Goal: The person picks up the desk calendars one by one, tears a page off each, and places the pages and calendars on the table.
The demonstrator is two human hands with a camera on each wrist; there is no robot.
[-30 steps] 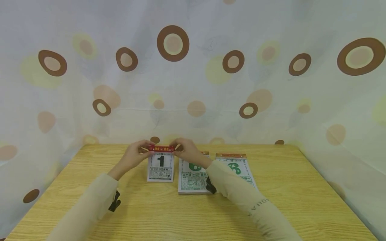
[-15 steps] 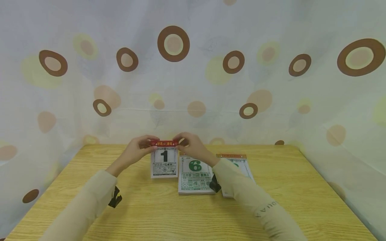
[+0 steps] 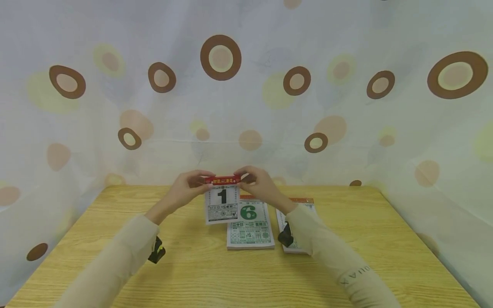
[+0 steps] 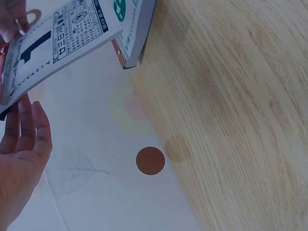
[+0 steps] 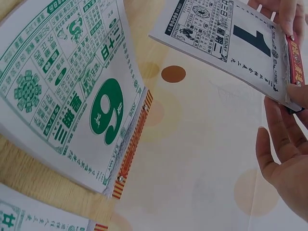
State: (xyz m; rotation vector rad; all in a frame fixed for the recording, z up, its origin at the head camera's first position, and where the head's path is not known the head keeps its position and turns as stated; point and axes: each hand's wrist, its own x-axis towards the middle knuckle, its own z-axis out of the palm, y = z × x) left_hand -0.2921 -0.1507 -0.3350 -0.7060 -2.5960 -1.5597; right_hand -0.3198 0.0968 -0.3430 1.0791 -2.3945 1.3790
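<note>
A small tear-off calendar (image 3: 222, 204) with a red top strip and a black "1" hangs raised off the table between both hands. My left hand (image 3: 184, 189) pinches the left end of its red strip, thumb in front. At the strip's other end, my right hand (image 3: 262, 185) pinches the corner the same way. Behind and below hangs a larger calendar (image 3: 250, 231) with a green "6", lying on the table and partly covered by the small one. In the right wrist view the small calendar (image 5: 226, 41) appears tilted, with fingers (image 5: 281, 127) behind its edge.
A third calendar (image 3: 298, 246) lies to the right, mostly hidden under the right sleeve (image 3: 327, 256). The wood-grain table (image 3: 215, 278) ends at a patterned curtain (image 3: 246, 98) behind. Dark wrist cameras (image 3: 157, 250) sit under the sleeves.
Both hands have lifted the small calendar and carried it to the right, from beside the larger calendar to overlapping its left part. The other calendars stay in place.
</note>
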